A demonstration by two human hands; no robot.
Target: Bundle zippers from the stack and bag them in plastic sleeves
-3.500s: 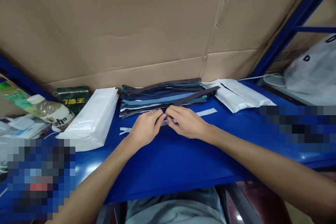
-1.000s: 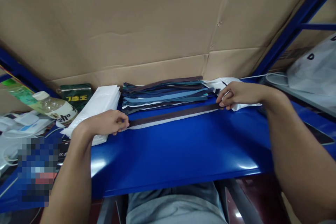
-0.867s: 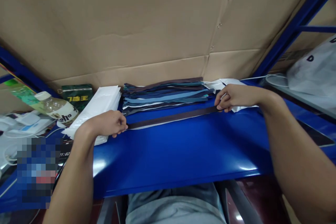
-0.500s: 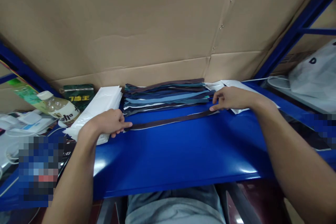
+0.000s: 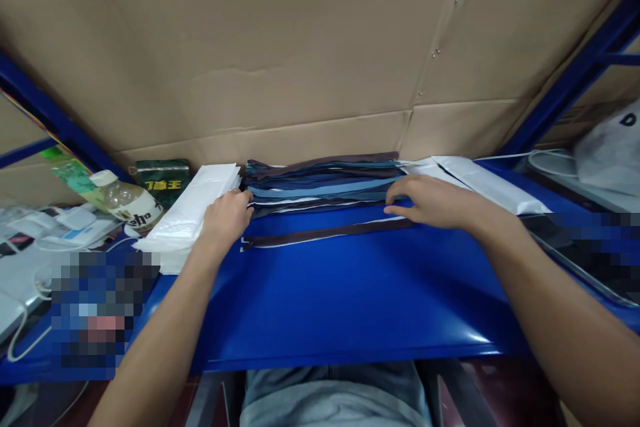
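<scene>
A long dark brown fabric strip, which looks like a zipper, lies across the blue table. Behind it is a stack of similar strips in brown, navy, light blue and black, some with white edges. My left hand is at the stack's left end with its fingers bent together; their tips are partly hidden, and what they pinch I cannot make out. At the right end, my right hand reaches over the stack with curled fingers, thumb and forefinger apart. The lone strip's right end passes just below that hand.
White plastic packages are piled to the left, and another white package lies at the right. A drink bottle and a green pouch stand at the back left. Cardboard walls off the rear.
Both hands have let go of the lone brown strip, which stays on the table. My left hand moved up to the stack's left end; my right hand shifted slightly left over the right end.
</scene>
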